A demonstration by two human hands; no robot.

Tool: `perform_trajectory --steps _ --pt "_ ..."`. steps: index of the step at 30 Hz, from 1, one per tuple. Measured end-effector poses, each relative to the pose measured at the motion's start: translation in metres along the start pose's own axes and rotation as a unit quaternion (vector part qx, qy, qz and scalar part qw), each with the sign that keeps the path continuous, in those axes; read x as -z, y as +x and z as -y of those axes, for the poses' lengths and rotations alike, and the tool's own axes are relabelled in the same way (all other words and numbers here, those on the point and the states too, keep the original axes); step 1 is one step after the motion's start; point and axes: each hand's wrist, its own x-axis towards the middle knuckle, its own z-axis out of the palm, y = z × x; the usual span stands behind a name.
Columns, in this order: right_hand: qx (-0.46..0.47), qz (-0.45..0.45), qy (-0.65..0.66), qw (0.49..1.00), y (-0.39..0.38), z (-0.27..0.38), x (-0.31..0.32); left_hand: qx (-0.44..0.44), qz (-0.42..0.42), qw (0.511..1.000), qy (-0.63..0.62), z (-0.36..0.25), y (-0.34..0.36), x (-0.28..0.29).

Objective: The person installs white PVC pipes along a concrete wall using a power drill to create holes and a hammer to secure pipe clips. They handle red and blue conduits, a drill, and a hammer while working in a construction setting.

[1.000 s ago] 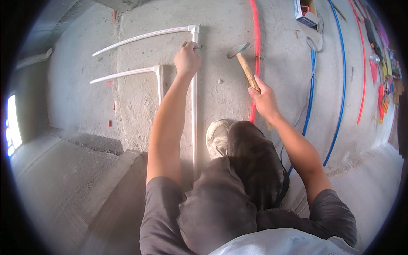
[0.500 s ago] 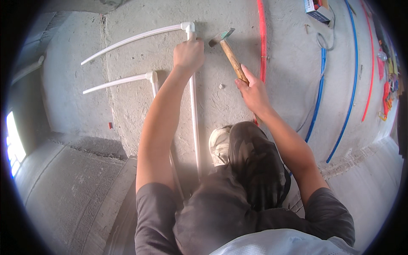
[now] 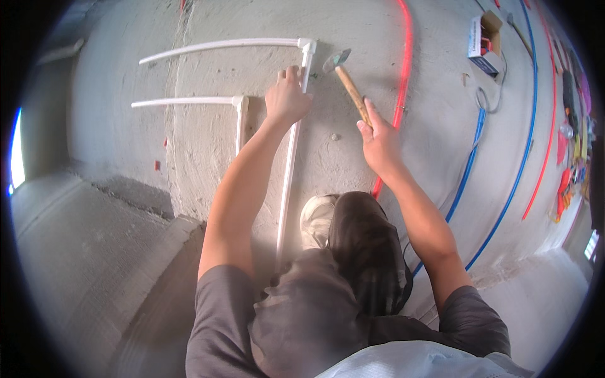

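Two white plastic pipes bent through corner fittings lie on the concrete floor. My left hand point(image 3: 287, 97) is closed loosely about the nearer leg of the longer white pipe point(image 3: 287, 183), just below its white elbow fitting point(image 3: 307, 45). The thumb lies to the right of the pipe, the fingers to its left; the fingertips are partly hidden. In my right hand point(image 3: 382, 142) is a hammer point(image 3: 353, 92), gripped near the end of its wooden handle. Its metal head hovers right of the elbow, apart from it. Left of my left hand lies the other white pipe point(image 3: 183, 101) with its elbow point(image 3: 239, 104).
A red pipe point(image 3: 404, 69) runs along the floor right of the hammer. Farther right are blue pipes point(image 3: 467, 170), an open box point(image 3: 486, 45), a thin red pipe point(image 3: 550, 132) and scattered tools point(image 3: 570, 164). My shoe point(image 3: 317, 220) is beside the long white pipe. A small stone point(image 3: 335, 136) lies ahead of it.
My view has shifted, so the floor sits differently in it. My left hand has slid down from the elbow fitting along the pipe. The hammer stays in my right hand.
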Motion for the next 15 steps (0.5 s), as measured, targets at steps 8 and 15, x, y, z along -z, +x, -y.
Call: perform_trajectory --steps 8,15 --pt "0.093 0.032 -0.108 0.989 0.010 0.005 -0.013 0.049 -0.034 0.992 -0.110 0.035 -0.012 -0.010" --pt "0.223 -0.105 -0.011 0.969 0.005 0.009 -0.016 0.038 -0.038 0.989 -0.139 0.036 -0.014 -0.009"
